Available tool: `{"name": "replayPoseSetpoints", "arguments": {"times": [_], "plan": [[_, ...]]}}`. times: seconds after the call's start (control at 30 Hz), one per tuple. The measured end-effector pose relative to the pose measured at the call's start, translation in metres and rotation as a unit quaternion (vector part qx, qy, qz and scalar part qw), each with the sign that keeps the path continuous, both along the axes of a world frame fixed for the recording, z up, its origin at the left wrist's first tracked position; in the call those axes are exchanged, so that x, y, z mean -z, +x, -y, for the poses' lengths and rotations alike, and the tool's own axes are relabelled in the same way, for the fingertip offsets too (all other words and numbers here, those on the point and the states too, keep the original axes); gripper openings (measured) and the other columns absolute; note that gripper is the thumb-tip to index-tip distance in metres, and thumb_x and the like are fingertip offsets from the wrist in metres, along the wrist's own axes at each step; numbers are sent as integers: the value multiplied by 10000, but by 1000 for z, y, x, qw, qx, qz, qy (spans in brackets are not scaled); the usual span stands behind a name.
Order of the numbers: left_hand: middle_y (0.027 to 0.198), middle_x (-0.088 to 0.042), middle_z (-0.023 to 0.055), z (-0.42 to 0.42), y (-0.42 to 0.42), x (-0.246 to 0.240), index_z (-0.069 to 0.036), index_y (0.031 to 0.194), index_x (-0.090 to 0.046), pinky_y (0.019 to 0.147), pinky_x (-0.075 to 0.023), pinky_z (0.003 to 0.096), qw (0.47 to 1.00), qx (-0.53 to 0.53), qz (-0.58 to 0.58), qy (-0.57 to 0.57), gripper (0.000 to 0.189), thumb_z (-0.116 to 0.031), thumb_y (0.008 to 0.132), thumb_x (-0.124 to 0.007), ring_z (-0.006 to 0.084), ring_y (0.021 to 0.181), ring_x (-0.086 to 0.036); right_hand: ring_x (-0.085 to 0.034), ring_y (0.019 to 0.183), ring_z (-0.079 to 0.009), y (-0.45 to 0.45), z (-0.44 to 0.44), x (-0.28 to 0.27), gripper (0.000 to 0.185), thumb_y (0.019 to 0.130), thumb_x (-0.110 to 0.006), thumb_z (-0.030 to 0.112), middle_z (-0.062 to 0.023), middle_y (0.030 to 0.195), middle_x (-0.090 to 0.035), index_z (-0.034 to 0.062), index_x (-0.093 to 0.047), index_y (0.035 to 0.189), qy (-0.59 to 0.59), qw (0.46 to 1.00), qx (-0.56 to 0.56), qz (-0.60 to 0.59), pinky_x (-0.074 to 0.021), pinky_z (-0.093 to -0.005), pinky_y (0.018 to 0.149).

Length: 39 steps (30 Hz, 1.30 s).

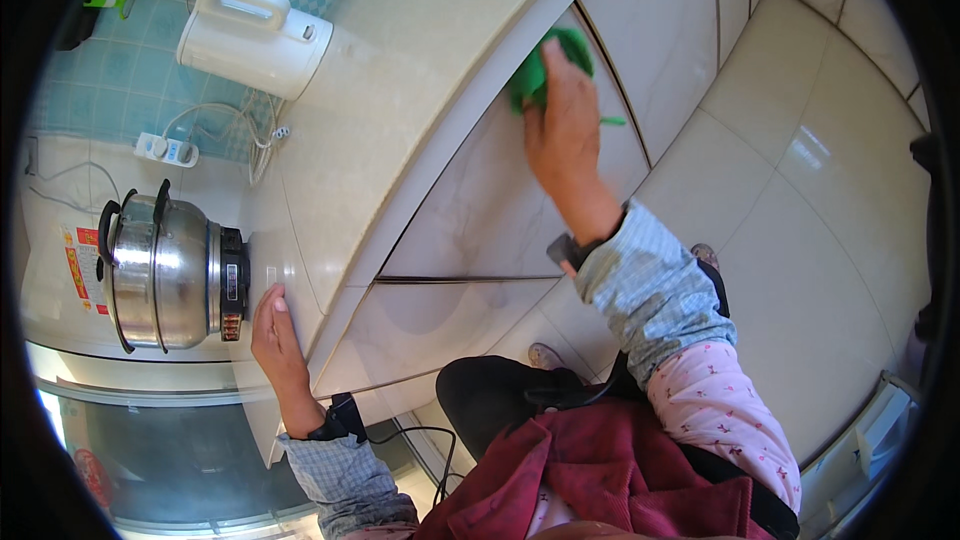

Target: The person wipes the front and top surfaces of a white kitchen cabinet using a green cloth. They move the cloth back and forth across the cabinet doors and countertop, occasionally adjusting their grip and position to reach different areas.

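Note:
My right hand (566,124) presses a green cloth (576,49) against the upper part of a marbled cabinet door (480,202), just under the countertop's edge. The cloth is bunched beneath my fingers and slightly blurred. My left hand (280,334) rests on the pale countertop (352,120) near its corner, holding nothing, with the thumb a little apart from the fingers. Close to its fingertips stands a steel electric pot (169,274) with black handles and a control base.
Farther along the counter are a white electric appliance with a handle (244,37), coiled cords (259,142) and a power strip (166,150). Utensils hang by blue wall tiles. Glossy floor tiles (765,240) lie to the right; a whitish object (862,450) stands at lower right.

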<state>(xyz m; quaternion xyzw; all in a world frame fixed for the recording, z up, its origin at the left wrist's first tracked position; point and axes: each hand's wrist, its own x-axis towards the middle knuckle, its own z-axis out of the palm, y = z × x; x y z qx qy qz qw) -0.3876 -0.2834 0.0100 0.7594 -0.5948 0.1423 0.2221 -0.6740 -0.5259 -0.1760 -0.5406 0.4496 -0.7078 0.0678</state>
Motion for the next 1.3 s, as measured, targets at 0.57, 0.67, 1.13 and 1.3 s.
{"name": "replayPoseSetpoints", "arguments": {"times": [0.57, 0.67, 1.13, 1.3], "plan": [[1177, -683, 177, -1, 3, 1, 46, 1162, -671, 998, -453, 353, 1000, -9, 8, -1, 344, -222, 1027, -503, 274, 1106, -629, -562, 1110, -393, -20, 5, -11, 666, 743, -606, -65, -186, 1375, -554, 28, -461, 1387, 16, 999, -2, -32, -472, -459, 939], [1181, -682, 179, -2, 3, 0, 51, 1165, -668, 998, -453, 354, 1000, -5, 3, 1, 348, -220, 1026, -501, 277, 1108, -630, -564, 1102, -390, -38, 27, -8, 649, 729, -584, -92, -186, 1363, -562, 26, -484, 1360, 4, 1000, 16, -3, -473, -460, 924], [1155, -689, 185, -1, -3, -1, 63, 1144, -666, 984, -464, 355, 1000, 0, 13, -4, 349, -225, 1022, -510, 283, 1089, -638, -536, 1200, -406, -16, 2, 5, 692, 706, -575, -123, -221, 1409, -512, 24, -479, 1375, -24, 998, -32, -45, -449, -470, 1001], [1140, -686, 181, -1, -1, 1, 56, 1118, -670, 971, -468, 353, 1000, 3, 10, -9, 338, -234, 1016, -527, 295, 1072, -641, -517, 1248, -394, -37, 43, 18, 717, 739, -633, -88, -180, 1420, -519, 69, -458, 1416, -49, 996, 10, -71, -424, -449, 1038]]}}
